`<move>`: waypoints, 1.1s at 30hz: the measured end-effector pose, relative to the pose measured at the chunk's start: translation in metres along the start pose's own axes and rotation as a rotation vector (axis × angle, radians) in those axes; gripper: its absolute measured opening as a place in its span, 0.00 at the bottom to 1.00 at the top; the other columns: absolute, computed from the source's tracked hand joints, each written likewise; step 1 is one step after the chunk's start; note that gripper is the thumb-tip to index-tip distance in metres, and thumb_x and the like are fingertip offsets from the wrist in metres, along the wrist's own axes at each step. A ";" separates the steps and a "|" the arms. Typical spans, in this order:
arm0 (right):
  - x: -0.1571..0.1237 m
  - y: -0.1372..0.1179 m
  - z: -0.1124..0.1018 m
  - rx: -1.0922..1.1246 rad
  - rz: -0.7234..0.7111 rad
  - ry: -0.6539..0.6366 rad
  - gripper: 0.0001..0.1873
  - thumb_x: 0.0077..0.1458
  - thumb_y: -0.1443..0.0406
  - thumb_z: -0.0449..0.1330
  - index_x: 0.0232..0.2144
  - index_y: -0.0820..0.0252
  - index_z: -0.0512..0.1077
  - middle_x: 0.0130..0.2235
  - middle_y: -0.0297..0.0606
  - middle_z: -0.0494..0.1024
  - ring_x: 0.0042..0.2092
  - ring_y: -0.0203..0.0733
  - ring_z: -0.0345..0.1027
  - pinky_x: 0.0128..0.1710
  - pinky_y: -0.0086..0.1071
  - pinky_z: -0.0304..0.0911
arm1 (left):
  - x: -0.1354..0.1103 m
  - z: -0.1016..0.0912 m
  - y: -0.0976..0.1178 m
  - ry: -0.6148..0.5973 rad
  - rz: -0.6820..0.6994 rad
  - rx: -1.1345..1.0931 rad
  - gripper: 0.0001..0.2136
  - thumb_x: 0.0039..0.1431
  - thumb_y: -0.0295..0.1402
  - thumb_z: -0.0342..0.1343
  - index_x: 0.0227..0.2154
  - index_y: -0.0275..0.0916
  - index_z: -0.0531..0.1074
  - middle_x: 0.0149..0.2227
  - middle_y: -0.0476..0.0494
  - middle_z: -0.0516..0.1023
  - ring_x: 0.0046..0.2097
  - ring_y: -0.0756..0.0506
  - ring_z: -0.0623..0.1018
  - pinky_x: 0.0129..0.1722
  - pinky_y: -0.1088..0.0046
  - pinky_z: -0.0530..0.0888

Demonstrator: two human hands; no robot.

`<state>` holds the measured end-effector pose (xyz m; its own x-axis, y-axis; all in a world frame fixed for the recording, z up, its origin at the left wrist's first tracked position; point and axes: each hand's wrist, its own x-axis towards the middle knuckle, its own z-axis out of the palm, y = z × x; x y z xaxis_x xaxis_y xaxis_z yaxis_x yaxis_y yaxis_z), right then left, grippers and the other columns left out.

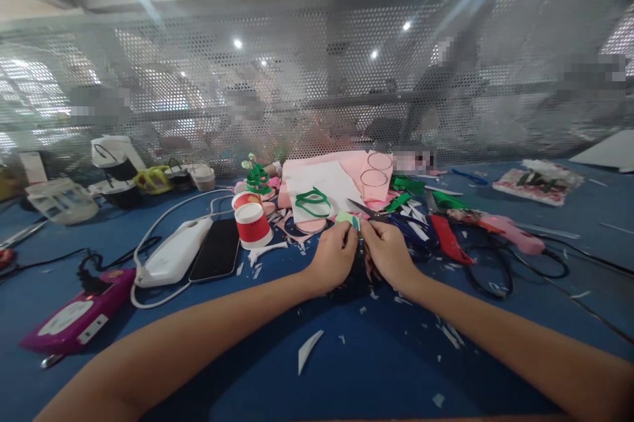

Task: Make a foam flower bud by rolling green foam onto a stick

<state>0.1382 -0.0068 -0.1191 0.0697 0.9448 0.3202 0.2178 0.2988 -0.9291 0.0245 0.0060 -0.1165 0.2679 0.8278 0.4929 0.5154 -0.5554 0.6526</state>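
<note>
Over the blue table top (347,369) my left hand (334,255) pinches a small light-green piece of foam (348,218) between thumb and fingers. My right hand (389,253) is closed round the handles of a pair of scissors (367,210), whose open blades point left and away, close to the green piece. Both hands meet at the table's middle, in front of a pile of pink and white sheets (327,187) with a green cut-out loop (312,201) lying on it.
A red-and-white paper cup (252,224), a black phone (216,249), a white power bank (171,253) with cable and a purple glue gun (74,319) lie left. A pink glue gun (510,234), red and green strips and black cables lie right. White scraps litter the near table. A perforated metal screen (317,78) stands behind.
</note>
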 end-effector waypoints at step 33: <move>0.004 0.003 -0.003 -0.098 -0.134 0.068 0.25 0.54 0.53 0.50 0.11 0.58 0.55 0.10 0.27 0.59 0.13 0.31 0.54 0.15 0.25 0.50 | 0.001 0.000 -0.004 0.011 -0.001 -0.055 0.13 0.59 0.35 0.41 0.20 0.38 0.58 0.21 0.53 0.60 0.26 0.52 0.61 0.27 0.75 0.59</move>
<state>0.1416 -0.0024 -0.1196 0.0988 0.8851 0.4548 0.3232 0.4037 -0.8559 0.0228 0.0088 -0.1186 0.2582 0.8274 0.4987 0.4697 -0.5586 0.6836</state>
